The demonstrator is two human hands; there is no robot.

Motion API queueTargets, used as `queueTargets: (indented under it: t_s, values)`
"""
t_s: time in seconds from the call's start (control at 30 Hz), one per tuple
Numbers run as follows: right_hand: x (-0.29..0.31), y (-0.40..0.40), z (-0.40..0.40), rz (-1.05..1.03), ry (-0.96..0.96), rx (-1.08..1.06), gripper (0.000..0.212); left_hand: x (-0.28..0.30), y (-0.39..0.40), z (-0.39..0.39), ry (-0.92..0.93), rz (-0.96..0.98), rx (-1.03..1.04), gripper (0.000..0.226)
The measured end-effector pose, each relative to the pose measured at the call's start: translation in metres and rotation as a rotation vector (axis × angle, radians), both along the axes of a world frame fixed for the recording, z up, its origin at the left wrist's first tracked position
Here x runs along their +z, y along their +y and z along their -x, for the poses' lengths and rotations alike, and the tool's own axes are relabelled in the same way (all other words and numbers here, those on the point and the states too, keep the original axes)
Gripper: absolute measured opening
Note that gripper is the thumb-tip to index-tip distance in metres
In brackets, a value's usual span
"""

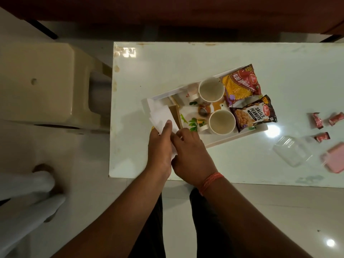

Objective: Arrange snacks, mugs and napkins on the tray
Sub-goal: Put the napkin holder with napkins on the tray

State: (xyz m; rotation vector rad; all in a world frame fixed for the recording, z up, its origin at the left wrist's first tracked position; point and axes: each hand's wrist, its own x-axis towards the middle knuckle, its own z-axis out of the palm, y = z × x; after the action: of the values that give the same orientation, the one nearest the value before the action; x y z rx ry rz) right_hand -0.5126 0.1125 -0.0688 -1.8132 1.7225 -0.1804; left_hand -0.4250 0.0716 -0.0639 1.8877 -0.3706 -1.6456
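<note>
A beige plastic stool point(42, 84) stands on the floor left of the white glossy tabletop point(167, 62). On the tabletop lies a white tray point(234, 139), set at a slant. At its left end sits a loose stack of white paper napkins point(160, 113) (thin, crumpled at the edges), overhanging the tray's left rim. The left hand point(161, 148) pinches the near edge of the napkins with thumb and fingers; the right hand point(191, 155), touching the left, has its fingers curled on the same white paper, a strip of which shows between the two hands. Farther right on the tray stand two empty cream mugs point(211, 89), one behind the other, then a packet of aloo bhujia sev point(241, 84) and a packet of salted peanuts point(254, 113) along the right end. Off the tray, three small red wrapped sweets point(317, 121), a clear plastic container point(292, 152) and a pink lid point(335, 158) lie well apart from the hands.
</note>
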Motion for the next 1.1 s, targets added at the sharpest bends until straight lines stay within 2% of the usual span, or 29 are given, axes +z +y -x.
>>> queueTargets:
  t_s: [0.07,0.17,0.3,0.43,0.6,0.77,0.87,1.0,1.1]
  values:
    - [-0.001,0.004,-0.002,0.008,0.023,-0.021,0.062,0.000,-0.003,0.001,-0.093,-0.001,-0.052,0.028]
    - [-0.008,0.003,-0.008,0.063,0.072,-0.105,0.046,-0.002,-0.006,0.004,-0.204,-0.014,-0.112,0.024]
    - [-0.022,-0.001,-0.017,0.087,0.000,-0.187,0.026,-0.010,-0.020,0.002,-0.380,0.052,-0.196,0.011]
    - [-0.031,-0.004,-0.024,0.081,-0.070,-0.316,0.021,-0.024,-0.047,-0.009,-0.537,0.162,-0.375,0.021]
    - [-0.039,-0.004,-0.026,0.044,0.089,-0.352,0.015,-0.041,-0.078,-0.014,-0.691,0.288,-0.686,0.021]
    - [-0.049,0.003,-0.024,0.006,0.178,-0.377,0.011,-0.053,-0.103,-0.011,-0.769,0.349,-0.905,0.014]
    - [-0.056,0.008,-0.023,-0.017,0.190,-0.385,0.012,-0.059,-0.112,-0.005,-0.802,0.347,-0.994,0.019]
    - [-0.063,0.009,-0.019,-0.031,0.192,-0.372,0.015,-0.064,-0.116,0.001,-0.825,0.339,-1.052,0.026]
    - [-0.063,0.011,-0.018,-0.030,0.154,-0.379,0.022,-0.066,-0.117,0.001,-0.794,0.317,-1.021,0.030]
